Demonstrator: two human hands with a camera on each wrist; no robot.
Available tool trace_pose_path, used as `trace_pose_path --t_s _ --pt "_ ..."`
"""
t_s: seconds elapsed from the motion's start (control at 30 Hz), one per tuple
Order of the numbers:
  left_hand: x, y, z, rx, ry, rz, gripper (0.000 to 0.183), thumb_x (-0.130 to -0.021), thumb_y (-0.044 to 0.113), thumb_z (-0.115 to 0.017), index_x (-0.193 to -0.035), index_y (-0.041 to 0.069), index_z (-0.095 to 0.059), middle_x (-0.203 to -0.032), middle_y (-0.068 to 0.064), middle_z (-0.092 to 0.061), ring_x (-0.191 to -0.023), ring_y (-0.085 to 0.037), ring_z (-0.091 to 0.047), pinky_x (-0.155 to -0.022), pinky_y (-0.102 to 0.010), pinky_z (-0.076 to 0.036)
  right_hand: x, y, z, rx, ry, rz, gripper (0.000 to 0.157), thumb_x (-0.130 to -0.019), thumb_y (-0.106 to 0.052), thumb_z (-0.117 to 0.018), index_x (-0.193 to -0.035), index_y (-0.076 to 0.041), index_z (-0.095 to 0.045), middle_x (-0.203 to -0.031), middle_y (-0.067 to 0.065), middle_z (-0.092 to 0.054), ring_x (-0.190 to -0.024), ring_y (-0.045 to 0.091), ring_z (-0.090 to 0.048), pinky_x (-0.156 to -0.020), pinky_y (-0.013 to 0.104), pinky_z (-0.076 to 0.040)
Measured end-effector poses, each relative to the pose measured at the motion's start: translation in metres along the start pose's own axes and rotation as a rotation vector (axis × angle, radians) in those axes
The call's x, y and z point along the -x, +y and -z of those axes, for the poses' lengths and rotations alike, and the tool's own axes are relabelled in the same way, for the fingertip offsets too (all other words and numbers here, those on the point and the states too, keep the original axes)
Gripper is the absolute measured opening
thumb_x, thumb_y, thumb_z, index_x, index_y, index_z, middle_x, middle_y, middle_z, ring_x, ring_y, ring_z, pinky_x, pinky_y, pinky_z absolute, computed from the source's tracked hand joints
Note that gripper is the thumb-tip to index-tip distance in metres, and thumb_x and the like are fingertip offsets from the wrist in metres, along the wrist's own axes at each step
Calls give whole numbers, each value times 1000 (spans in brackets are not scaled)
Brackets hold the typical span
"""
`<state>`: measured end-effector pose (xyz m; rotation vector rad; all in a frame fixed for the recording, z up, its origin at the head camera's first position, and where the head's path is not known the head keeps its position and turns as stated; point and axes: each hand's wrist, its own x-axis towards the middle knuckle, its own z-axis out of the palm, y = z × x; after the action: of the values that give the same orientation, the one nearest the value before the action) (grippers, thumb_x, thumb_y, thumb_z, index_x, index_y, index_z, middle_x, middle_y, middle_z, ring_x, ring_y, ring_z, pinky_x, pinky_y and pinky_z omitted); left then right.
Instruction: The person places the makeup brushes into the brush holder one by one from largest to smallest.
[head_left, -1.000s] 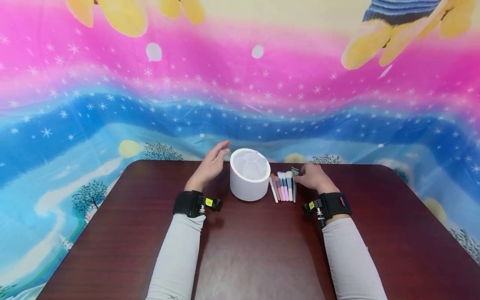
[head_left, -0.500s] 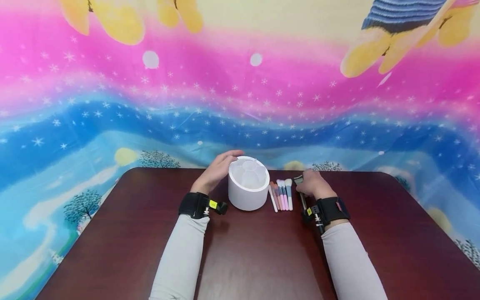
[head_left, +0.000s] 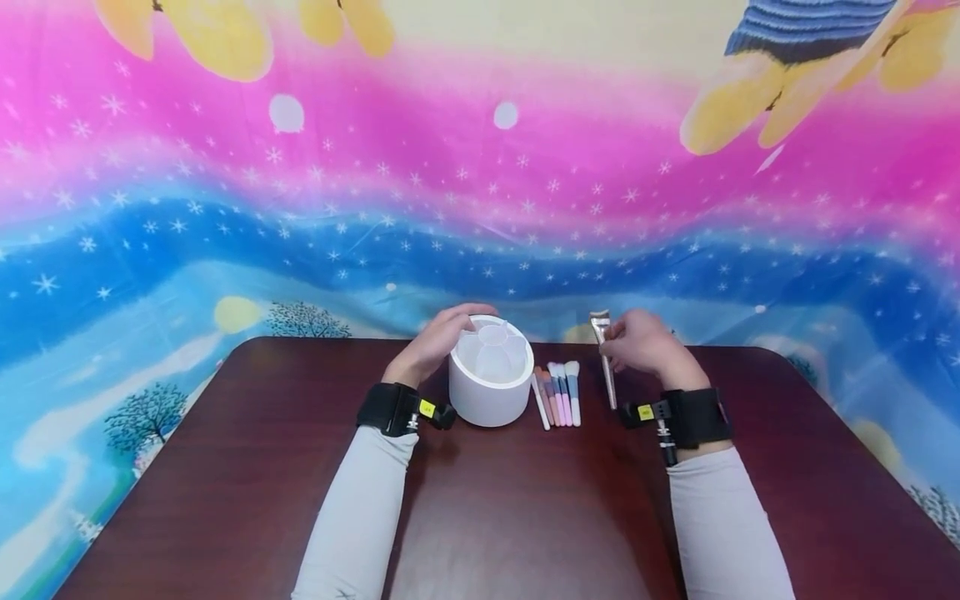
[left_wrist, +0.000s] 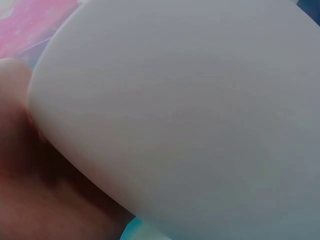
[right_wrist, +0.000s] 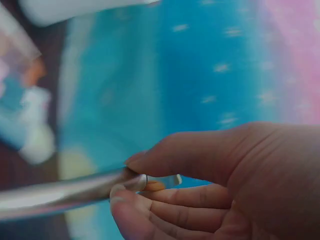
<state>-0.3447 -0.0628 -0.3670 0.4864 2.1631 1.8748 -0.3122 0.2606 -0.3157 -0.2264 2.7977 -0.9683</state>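
Observation:
In the head view, my left hand [head_left: 435, 343] holds the far left side of a white round brush holder [head_left: 491, 404], its thumb at the slanted rim. Clear dividers [head_left: 492, 354] show inside the holder. Its smooth wall [left_wrist: 180, 110] fills most of the left wrist view. To the right, my right hand [head_left: 648, 343] pinches a shiny metallic makeup brush [head_left: 607, 367], raised nearly upright with its head on top. Thumb and fingertips meet on the brush's metal shaft [right_wrist: 65, 195] in the right wrist view. Several makeup brushes [head_left: 561, 398] lie side by side between the holder and this hand.
The dark reddish-brown table [head_left: 510, 517] has rounded back corners. A colourful printed cloth [head_left: 480, 183] hangs right behind its back edge. Both wrists wear black camera straps [head_left: 697, 415].
My left hand has come in to the holder and taken hold of its side. My right hand has picked up the metallic brush from the end of the row and lifted it upright.

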Motion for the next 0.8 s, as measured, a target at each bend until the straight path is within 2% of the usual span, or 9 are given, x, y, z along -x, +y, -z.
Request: trace_pose_path --t_s 0.13,0.2,0.3,0.4,0.67,0.8 --pt "0 1 0 11 0 -19 47 -93 4 -41 -133 11 -64 -144 0 -56 -137 -24 -47 -110 -49 -36 12 -25 15 -17 99 68 36 -96 -8 -67 -123 15 -60 -104 25 -71 -78 27 -74 -76 40 -60" --pt "-1 1 -1 21 9 -39 39 -93 3 -42 -123 9 -67 -141 0 -59 -134 -25 -50 -108 -49 -38 15 -36 19 16 165 113 34 -96 -12 -69 -120 10 -64 -101 20 -74 -78 26 -75 -75 39 -59" --pt "-3 -1 -3 38 34 -59 25 -94 2 -43 -106 7 -64 -137 -3 -63 -135 -26 -51 -109 -49 -36 17 -49 20 19 242 170 29 -96 -18 -70 -115 4 -66 -97 15 -76 -78 23 -75 -75 38 -55" --pt "-4 -4 -6 48 47 -60 14 -96 2 -44 -95 6 -58 -136 -7 -64 -136 -27 -50 -111 -48 -34 17 -57 16 -44 300 211 31 -96 -22 -71 -115 3 -65 -99 15 -76 -78 22 -75 -76 36 -52" --pt "-2 -5 -7 -71 110 -87 12 -101 8 -47 -95 8 -58 -121 -10 -56 -115 -29 -50 -96 -46 -37 7 -70 -1 -316 496 313 35 -95 -24 -74 -116 1 -63 -104 19 -74 -76 12 -74 -74 25 -57" --pt "-2 -5 -6 -102 125 -87 13 -101 8 -46 -95 9 -58 -123 -8 -57 -117 -28 -50 -98 -47 -37 -3 -72 -12 -371 547 386 32 -95 -20 -73 -115 2 -63 -104 21 -74 -75 6 -73 -70 26 -58"
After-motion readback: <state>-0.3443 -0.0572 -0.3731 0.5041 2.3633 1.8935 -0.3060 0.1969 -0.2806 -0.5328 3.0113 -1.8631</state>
